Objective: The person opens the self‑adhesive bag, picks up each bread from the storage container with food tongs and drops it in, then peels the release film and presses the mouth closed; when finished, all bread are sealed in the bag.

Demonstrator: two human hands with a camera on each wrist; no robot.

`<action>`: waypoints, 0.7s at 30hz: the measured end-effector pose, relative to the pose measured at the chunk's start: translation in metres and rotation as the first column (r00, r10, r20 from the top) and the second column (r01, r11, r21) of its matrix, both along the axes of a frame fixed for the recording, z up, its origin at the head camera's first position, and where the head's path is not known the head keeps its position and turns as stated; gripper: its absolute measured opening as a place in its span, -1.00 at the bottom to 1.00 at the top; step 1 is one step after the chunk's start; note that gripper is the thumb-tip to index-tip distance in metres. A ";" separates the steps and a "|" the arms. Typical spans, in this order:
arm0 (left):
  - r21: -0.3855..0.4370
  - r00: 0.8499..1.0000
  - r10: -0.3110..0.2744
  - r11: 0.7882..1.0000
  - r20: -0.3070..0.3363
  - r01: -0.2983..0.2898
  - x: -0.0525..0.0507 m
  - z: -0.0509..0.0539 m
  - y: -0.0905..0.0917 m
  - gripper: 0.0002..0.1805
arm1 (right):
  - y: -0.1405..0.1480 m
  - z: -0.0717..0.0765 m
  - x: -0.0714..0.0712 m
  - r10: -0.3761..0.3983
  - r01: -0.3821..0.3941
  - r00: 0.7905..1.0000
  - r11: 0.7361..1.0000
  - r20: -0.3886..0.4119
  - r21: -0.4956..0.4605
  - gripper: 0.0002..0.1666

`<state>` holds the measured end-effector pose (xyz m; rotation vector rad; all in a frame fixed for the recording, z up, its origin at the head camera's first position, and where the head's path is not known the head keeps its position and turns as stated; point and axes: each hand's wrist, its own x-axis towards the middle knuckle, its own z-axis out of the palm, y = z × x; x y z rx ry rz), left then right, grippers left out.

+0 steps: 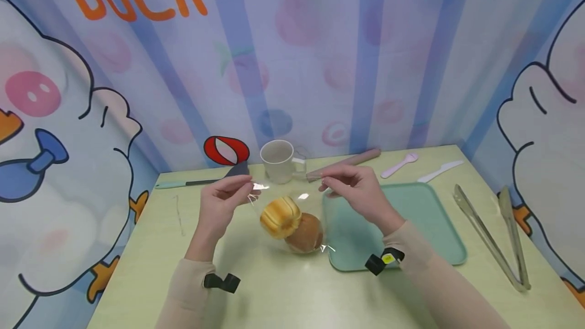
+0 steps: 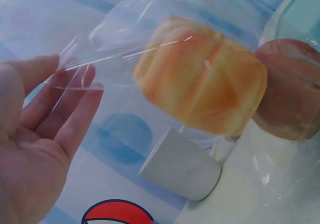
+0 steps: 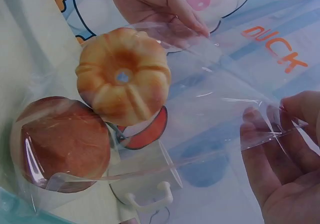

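A clear plastic bag point(image 1: 258, 248) hangs between my two hands above the table, with two bread pieces inside. One is a golden, ridged bun point(image 1: 280, 217) with a small hole in its middle, seen in the right wrist view. Beside it, lower in the bag, lies a round brown bun point(image 1: 305, 235). My left hand point(image 1: 221, 204) pinches one top corner of the bag between thumb and fingers. The opposite corner is pinched by my right hand point(image 1: 358, 192). In the left wrist view the ridged bun point(image 2: 202, 79) shows from its side.
Behind the bag stands a white mug point(image 1: 276, 161). A green tray point(image 1: 425, 222) lies right, with metal tongs point(image 1: 486, 237) beyond it. Along the back are a spatula point(image 1: 201, 182), a mauve rod point(image 1: 349, 163), a pink spoon point(image 1: 399, 165) and a white knife point(image 1: 440, 171). A thin tie point(image 1: 179, 216) lies left.
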<state>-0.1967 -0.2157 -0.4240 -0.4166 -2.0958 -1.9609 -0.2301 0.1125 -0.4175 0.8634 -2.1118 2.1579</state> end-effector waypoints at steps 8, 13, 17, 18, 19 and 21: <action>0.007 0.990 -0.140 0.990 -0.026 0.140 0.001 0.007 -0.008 -0.80 | 0.012 -0.002 -0.006 0.056 -0.057 0.997 0.998 -0.058 -0.013 -0.81; 0.006 0.984 -0.165 0.986 -0.060 0.166 0.002 0.009 -0.009 -0.89 | 0.018 0.001 -0.006 0.096 -0.096 0.991 0.995 -0.099 0.007 -0.83; -0.006 0.979 -0.195 0.981 -0.065 0.195 0.003 0.011 -0.010 -0.87 | 0.022 0.003 -0.007 0.141 -0.139 0.980 0.990 -0.142 0.030 -0.82; -0.016 0.977 -0.204 0.979 -0.067 0.203 0.004 0.012 -0.010 -0.86 | 0.023 0.003 -0.008 0.154 -0.151 0.977 0.988 -0.145 0.034 -0.83; -0.022 0.973 -0.218 0.976 -0.071 0.217 0.004 0.013 -0.011 -0.84 | 0.024 0.003 -0.008 0.162 -0.158 0.976 0.987 -0.148 0.040 -0.83; -0.044 0.966 -0.245 0.969 -0.086 0.242 0.004 0.014 -0.012 -0.80 | 0.025 0.004 -0.009 0.176 -0.170 0.974 0.984 -0.145 0.050 -0.83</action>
